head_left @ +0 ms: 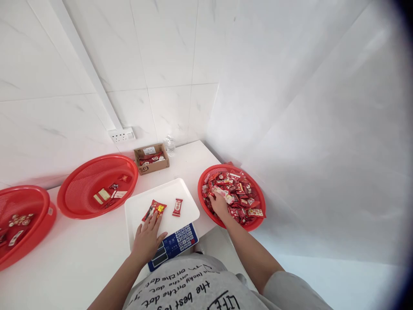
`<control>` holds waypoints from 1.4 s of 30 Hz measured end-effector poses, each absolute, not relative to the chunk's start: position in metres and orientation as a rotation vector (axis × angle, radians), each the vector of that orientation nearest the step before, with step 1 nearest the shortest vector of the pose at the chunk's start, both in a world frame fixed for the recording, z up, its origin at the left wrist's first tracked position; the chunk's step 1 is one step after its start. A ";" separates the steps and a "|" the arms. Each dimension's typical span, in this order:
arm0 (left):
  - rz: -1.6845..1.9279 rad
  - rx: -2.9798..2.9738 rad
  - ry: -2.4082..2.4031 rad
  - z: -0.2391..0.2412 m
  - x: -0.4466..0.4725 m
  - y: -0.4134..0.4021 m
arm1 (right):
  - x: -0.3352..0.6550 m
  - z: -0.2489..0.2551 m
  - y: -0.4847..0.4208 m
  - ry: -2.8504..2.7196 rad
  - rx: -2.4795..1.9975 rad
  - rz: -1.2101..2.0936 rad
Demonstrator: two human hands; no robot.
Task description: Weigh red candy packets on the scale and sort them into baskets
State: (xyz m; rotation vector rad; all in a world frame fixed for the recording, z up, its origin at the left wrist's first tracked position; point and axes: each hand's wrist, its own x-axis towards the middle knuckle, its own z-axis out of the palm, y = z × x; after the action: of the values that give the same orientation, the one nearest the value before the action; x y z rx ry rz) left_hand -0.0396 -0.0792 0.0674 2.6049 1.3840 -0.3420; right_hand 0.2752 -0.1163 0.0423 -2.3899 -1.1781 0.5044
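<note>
By pressing the glossy red packet (160, 207) at eleven o'clock, our spread left hand (146, 241) could skew the blue-and-white plastic scale (169, 221); our right hand (220, 205), at one, hides its grip.

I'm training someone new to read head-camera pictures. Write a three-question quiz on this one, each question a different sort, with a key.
1. Where is the right hand?
A) inside the cardboard box
B) among the packets heaped in the rightmost red basket
C) on the wall socket

2. True or false: the left hand touches the larger packet on the white tray.

3. Fill in the missing colour: the panel with number keys, on the wearer's side of the tray, is mainly ____.

Key: 1. B. 2. True; its fingers lie on that packet, while the narrow packet lies apart from them. 3. Blue.
</note>
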 end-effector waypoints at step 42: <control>-0.009 2.825 1.251 0.047 -0.016 -0.051 | 0.282 0.043 -0.144 -1.383 -2.561 0.710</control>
State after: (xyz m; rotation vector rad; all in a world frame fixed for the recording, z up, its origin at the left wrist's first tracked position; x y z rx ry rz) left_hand -0.0155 -0.0511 0.0466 2.8247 1.2509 -0.0095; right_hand 0.2822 -0.1439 0.0430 -2.5611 -1.3835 0.7100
